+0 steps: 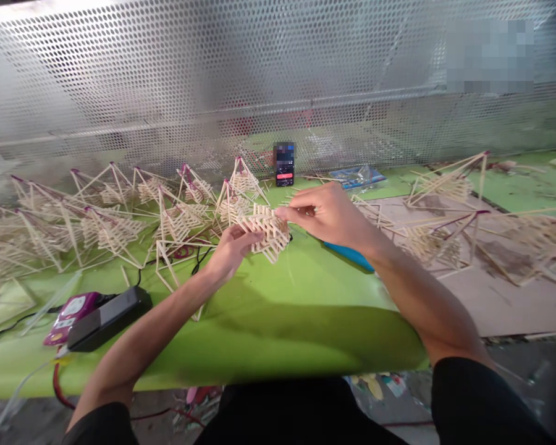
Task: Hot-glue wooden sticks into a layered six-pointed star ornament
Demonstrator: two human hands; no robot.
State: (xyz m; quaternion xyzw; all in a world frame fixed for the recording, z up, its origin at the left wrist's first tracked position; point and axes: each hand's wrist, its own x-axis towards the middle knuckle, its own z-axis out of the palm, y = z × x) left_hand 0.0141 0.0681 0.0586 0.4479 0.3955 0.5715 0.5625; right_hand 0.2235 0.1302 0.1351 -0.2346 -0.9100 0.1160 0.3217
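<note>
A small stacked lattice of pale wooden sticks point(269, 233) is held above the green table, near the middle of the view. My left hand point(234, 250) grips its left side between thumb and fingers. At its upper right edge is my right hand point(322, 213), with thumb and forefinger pinched together; whatever they hold is too small to make out. Beneath and beside my right hand lies a blue object point(349, 254), partly hidden by the hand and forearm. Left of my left hand stand several similar stick structures point(180, 216) with purple tips.
A phone point(285, 165) stands upright against the perforated metal screen point(204, 74). On the green table point(259, 340) at left are a black box point(109, 318) and a purple device point(71, 315) with cables. More stick frames point(430, 244) rest on a brown board point(505, 309) at right.
</note>
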